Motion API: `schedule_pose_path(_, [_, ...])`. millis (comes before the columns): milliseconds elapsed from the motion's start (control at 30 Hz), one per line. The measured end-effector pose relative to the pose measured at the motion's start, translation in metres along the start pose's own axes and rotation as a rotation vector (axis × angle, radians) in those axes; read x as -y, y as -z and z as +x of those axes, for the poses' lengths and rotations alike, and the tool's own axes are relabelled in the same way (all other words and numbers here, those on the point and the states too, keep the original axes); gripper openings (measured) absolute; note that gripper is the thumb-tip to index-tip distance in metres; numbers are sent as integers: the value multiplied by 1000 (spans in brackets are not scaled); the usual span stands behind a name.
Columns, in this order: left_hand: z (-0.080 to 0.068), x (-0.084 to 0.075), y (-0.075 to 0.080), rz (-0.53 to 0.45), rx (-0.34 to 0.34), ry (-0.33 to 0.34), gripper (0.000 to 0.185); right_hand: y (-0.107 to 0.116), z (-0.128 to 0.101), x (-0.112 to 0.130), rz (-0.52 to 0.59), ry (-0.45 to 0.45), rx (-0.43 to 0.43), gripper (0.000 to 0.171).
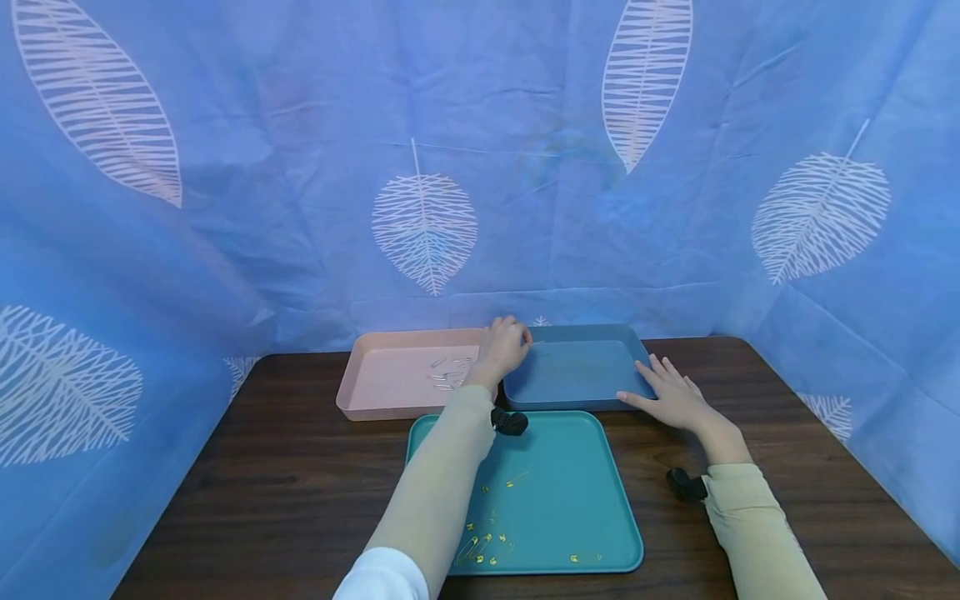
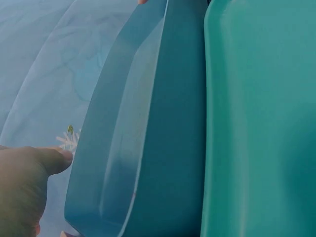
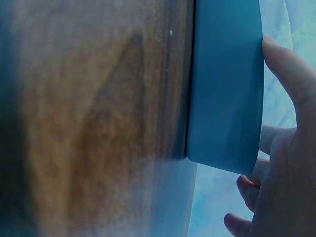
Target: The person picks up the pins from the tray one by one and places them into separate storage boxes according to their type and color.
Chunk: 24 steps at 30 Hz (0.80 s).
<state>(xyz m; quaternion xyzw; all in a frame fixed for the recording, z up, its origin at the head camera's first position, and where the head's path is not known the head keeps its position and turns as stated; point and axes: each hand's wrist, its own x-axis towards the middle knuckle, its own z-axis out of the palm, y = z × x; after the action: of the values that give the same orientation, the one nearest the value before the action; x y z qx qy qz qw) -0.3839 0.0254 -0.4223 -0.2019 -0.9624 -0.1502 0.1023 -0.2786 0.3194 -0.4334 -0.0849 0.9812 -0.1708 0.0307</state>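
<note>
My left hand [image 1: 504, 350] is above the left end of the blue tray [image 1: 573, 367], where it meets the pink tray [image 1: 390, 375]. A small gold safety pin [image 2: 69, 134] stands up from between its thumb and fingertips in the left wrist view. My right hand [image 1: 671, 396] lies with fingers spread at the blue tray's right end, and its thumb [image 3: 273, 45] touches the rim in the right wrist view. Several silver pins [image 1: 448, 375] lie in the right half of the pink tray. Nearer, several yellow safety pins [image 1: 476, 548] are scattered over the teal tray [image 1: 555, 500].
The trays stand on a dark wooden table [image 1: 285, 483], the pink and blue ones side by side behind the teal one. A blue cloth [image 1: 495, 167] with white leaf prints hangs behind and along both sides. My left forearm crosses the teal tray's left part.
</note>
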Motion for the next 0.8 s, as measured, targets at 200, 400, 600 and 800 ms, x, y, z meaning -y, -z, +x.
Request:
schedule_pose_path(200, [3, -4, -1, 50, 16, 22, 14, 0, 0, 2, 11, 2, -3, 92])
schedule_pose_path(400, [3, -8, -2, 89, 30, 29, 16, 0, -1, 1, 13, 4, 5, 92])
schedule_pose_path(600, [4, -9, -3, 104, 19, 18, 16, 0, 0, 1, 19, 2, 4, 92])
schedule_pose_path(800, [1, -3, -3, 54, -21, -19, 15, 0, 0, 1, 24, 5, 8, 92])
